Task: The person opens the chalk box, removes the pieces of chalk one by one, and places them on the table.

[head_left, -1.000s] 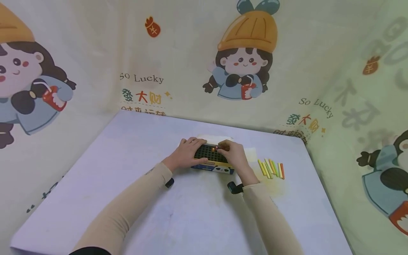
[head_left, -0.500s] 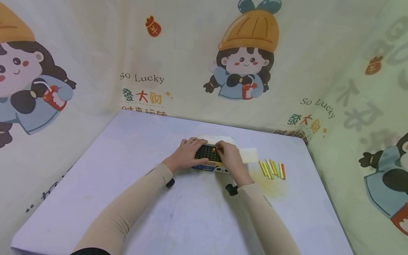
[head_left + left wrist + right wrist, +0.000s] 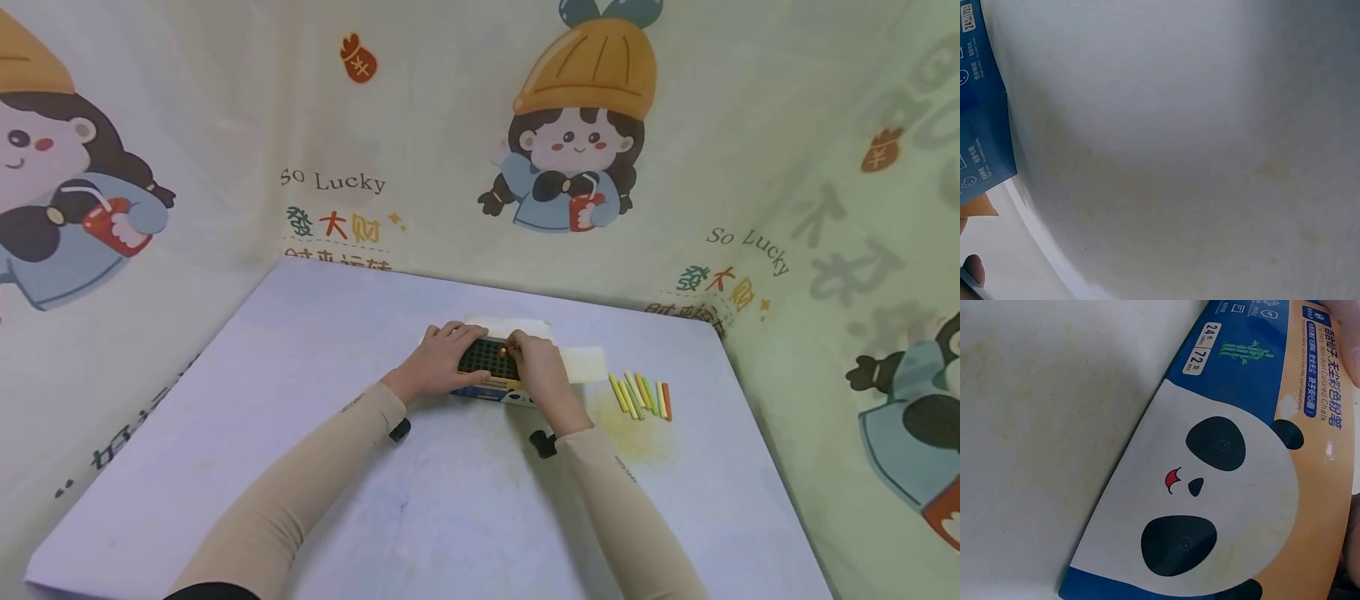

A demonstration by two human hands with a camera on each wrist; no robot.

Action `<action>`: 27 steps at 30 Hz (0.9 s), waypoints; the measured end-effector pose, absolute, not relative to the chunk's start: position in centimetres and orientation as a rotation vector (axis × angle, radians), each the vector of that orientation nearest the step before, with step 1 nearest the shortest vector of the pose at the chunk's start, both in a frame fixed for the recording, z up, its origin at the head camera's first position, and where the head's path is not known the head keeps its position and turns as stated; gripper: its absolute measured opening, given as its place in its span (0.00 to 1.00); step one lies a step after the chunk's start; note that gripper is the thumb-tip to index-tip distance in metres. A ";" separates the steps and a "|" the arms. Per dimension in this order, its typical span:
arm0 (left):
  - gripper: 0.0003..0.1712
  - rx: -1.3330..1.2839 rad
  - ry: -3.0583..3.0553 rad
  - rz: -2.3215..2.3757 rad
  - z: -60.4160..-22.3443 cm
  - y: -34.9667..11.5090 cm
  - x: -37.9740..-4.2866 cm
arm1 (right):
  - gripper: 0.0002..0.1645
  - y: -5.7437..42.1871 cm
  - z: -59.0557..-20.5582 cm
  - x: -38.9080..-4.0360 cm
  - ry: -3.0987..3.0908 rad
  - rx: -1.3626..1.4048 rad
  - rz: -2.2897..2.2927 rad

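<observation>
A chalk box (image 3: 480, 391) lies on the table, its dark grid of holes (image 3: 480, 358) facing up. My left hand (image 3: 438, 362) grips its left end, thumb along the front edge and fingers over the back. An orange chalk stick (image 3: 503, 352) pokes up from the grid. Beside it, my right hand (image 3: 542, 371) has its fingertips pinched at the grid's right side; the chalk between them is mostly hidden. The right wrist view shows the box's panda-printed front (image 3: 1247, 481), with the left thumb (image 3: 1342, 331) on its upper edge. A blue corner (image 3: 988, 131) appears in the left wrist view.
Several yellow, green, white and red-orange chalk sticks (image 3: 640, 396) lie in a loose row right of the box. The box's pale flaps (image 3: 585, 364) spread behind and to the right. Yellowish chalk dust (image 3: 633, 437) marks the table (image 3: 420, 517). A printed cloth hangs behind.
My right hand has shifted slightly left over the grid, and the reddish chalk seen at its fingertips is now covered. The left hand stays put on the box.
</observation>
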State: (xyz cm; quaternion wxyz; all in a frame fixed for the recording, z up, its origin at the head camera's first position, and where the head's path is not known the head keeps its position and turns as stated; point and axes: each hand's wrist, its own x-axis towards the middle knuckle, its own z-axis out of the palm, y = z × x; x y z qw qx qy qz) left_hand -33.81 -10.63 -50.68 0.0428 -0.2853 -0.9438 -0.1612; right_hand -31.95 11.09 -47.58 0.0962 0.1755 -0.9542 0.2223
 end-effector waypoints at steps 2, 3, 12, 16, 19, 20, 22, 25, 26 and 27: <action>0.49 -0.872 -2.888 -0.493 -50.7 -10.6 -33.8 | 0.06 11.1 -47.6 -31.9 -2.830 0.519 0.657; 0.49 -0.872 -2.886 -0.498 -50.7 -10.6 -33.8 | 0.06 11.1 -47.6 -31.9 -2.834 0.518 0.659; 0.49 -0.859 -2.885 -0.487 -50.6 -10.7 -33.7 | 0.05 11.2 -47.8 -32.0 -2.809 0.542 0.670; 0.50 -0.861 -2.888 -0.487 -50.5 -10.6 -33.7 | 0.05 11.3 -47.6 -31.9 -2.817 0.544 0.673; 0.50 -0.862 -2.887 -0.488 -50.6 -10.6 -33.8 | 0.05 11.3 -47.5 -31.8 -2.828 0.546 0.671; 0.50 -0.862 -2.887 -0.487 -50.6 -10.7 -33.8 | 0.05 11.4 -47.5 -31.8 -2.830 0.545 0.670; 0.50 -0.861 -2.889 -0.489 -50.6 -10.7 -33.8 | 0.05 11.4 -47.5 -31.8 -2.831 0.544 0.669; 0.50 -0.856 -2.890 -0.490 -50.6 -10.7 -33.8 | 0.06 11.4 -47.6 -31.8 -2.838 0.548 0.639; 0.51 -0.855 -2.890 -0.491 -50.7 -10.7 -33.8 | 0.07 11.4 -47.6 -31.7 -2.841 0.551 0.632; 0.51 -0.855 -2.888 -0.493 -50.7 -10.7 -33.8 | 0.07 11.4 -47.6 -31.7 -2.843 0.553 0.623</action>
